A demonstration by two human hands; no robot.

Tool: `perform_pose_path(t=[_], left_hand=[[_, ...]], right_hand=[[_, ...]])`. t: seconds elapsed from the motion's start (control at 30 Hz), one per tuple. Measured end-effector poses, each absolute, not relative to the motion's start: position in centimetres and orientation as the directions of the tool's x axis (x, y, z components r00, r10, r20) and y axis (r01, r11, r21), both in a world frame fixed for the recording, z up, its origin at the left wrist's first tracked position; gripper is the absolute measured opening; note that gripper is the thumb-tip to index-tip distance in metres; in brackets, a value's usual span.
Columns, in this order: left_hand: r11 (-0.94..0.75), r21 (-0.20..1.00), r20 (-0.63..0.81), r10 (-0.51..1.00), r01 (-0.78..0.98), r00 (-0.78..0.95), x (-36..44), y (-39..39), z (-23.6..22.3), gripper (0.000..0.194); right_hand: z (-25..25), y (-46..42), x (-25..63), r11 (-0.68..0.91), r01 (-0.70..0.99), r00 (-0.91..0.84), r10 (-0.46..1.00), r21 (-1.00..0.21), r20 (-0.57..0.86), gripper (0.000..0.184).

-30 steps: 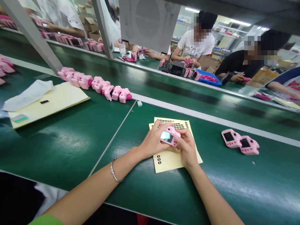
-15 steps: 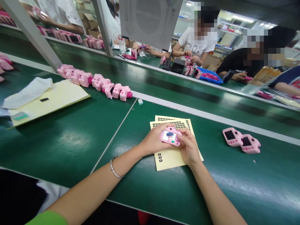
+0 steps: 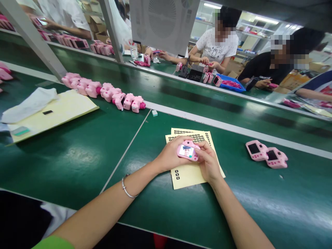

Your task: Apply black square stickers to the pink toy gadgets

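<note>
A small pink toy camera (image 3: 187, 151) with a lit screen sits between both my hands, just above a yellow sticker sheet (image 3: 187, 174) on the green table. My left hand (image 3: 169, 155) wraps its left side, fingers curled over the top. My right hand (image 3: 208, 164) grips the right side, thumb near the buttons. A silver bracelet (image 3: 126, 188) circles my left wrist.
Two more pink cameras (image 3: 266, 155) lie to the right. A row of several pink cameras (image 3: 103, 92) lines the belt edge at left, beside a yellow board (image 3: 59, 112) with a white cloth (image 3: 31, 104). Other people work across the green conveyor (image 3: 207, 100).
The camera's screen now shows a picture instead of a plain glare. My hands and the camera have stayed almost in place.
</note>
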State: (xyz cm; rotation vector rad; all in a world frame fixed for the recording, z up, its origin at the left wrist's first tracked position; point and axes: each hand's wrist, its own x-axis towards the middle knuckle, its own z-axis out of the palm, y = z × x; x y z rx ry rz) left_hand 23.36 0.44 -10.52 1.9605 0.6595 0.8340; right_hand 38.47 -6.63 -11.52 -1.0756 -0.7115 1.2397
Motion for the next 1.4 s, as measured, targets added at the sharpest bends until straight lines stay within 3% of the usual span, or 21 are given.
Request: perform_pose_path(t=[0.77, 0.87, 0.93, 1.03, 1.1, 1.2, 1.27, 1.4], left_hand=[[-0.463, 0.879, 0.29, 0.71, 0.116, 0.642, 23.3, 0.4, -10.1, 0.063], [-0.432, 0.892, 0.262, 0.736, 0.136, 0.625, 23.4, 0.5, -10.4, 0.065], [-0.408, 0.898, 0.237, 0.762, 0.163, 0.603, 23.5, 0.7, -10.6, 0.064], [-0.365, 0.911, 0.195, 0.792, 0.193, 0.579, 23.5, 0.8, -10.8, 0.062], [-0.335, 0.919, 0.169, 0.811, 0.208, 0.561, 23.4, 0.8, -10.7, 0.062], [-0.315, 0.922, 0.152, 0.829, 0.225, 0.537, 23.4, 0.7, -10.7, 0.062], [-0.316, 0.922, 0.158, 0.832, 0.222, 0.531, 23.4, 0.7, -10.7, 0.063], [-0.321, 0.922, 0.162, 0.827, 0.216, 0.538, 23.3, 0.7, -10.7, 0.064]], right_hand=[[-11.7, -6.5, 38.6, -0.029, -0.319, 0.214, 0.972, -0.947, -0.102, 0.032], [-11.7, -6.6, 38.6, -0.051, -0.2, 0.26, 0.96, -0.978, -0.103, 0.04], [-11.4, -6.8, 38.5, -0.043, -0.052, 0.382, 0.922, -0.998, -0.059, 0.048], [-10.5, -7.6, 38.3, -0.018, 0.216, 0.471, 0.878, -0.976, 0.088, 0.038], [-10.1, -8.2, 38.0, -0.055, 0.33, 0.293, 0.955, -0.942, 0.047, 0.026], [-10.0, -8.9, 37.5, -0.142, 0.476, -0.014, 0.986, -0.868, -0.169, 0.016], [-10.2, -9.2, 37.1, -0.147, 0.581, -0.048, 0.976, -0.801, -0.214, 0.011], [-10.6, -9.4, 36.5, -0.101, 0.689, -0.036, 0.984, -0.717, -0.174, 0.007]])
